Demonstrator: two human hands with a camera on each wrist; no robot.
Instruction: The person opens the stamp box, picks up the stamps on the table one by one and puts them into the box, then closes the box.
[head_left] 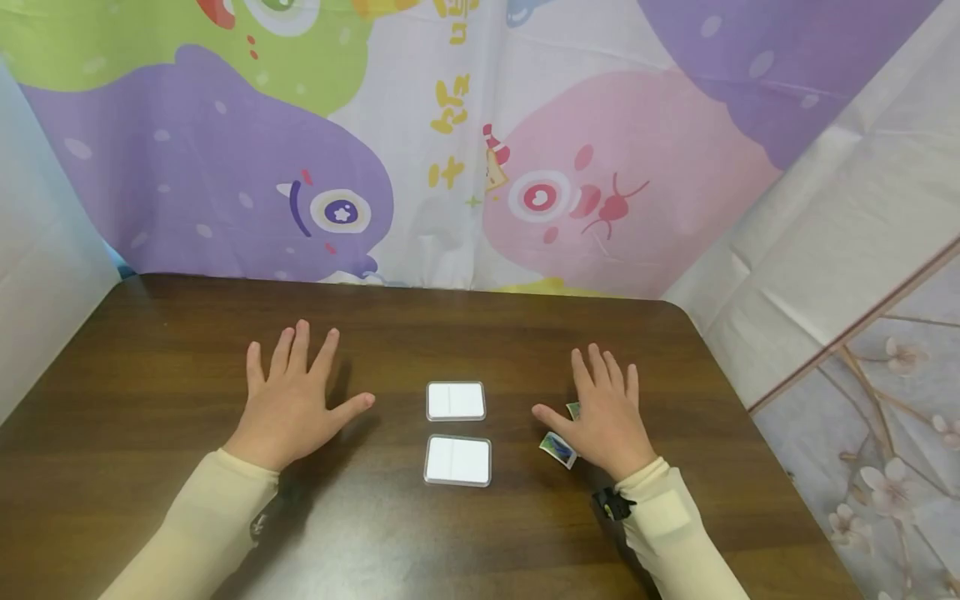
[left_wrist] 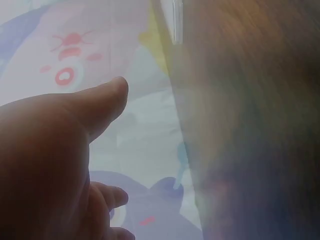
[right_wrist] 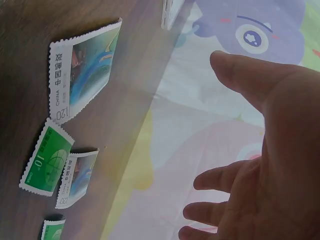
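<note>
My left hand (head_left: 288,408) is held with spread fingers over the left half of the table, holding nothing. On the other side my right hand (head_left: 607,412), also empty with its fingers extended, hovers above several postage stamps and hides part of them in the head view. The right wrist view shows a large blue picture stamp (right_wrist: 85,75), a green stamp (right_wrist: 47,157), a smaller picture stamp (right_wrist: 77,177) and a second green stamp (right_wrist: 53,229) cut by the frame. Between the hands lie two clear flat cases with white inside, a far case (head_left: 456,401) and a near case (head_left: 458,460).
The brown wooden table (head_left: 360,533) ends at the back against a cartoon-printed curtain (head_left: 420,225). White cloth (head_left: 832,192) hangs along the right side, with a flower-patterned panel (head_left: 885,450) below it. A pale wall (head_left: 45,250) stands at the left.
</note>
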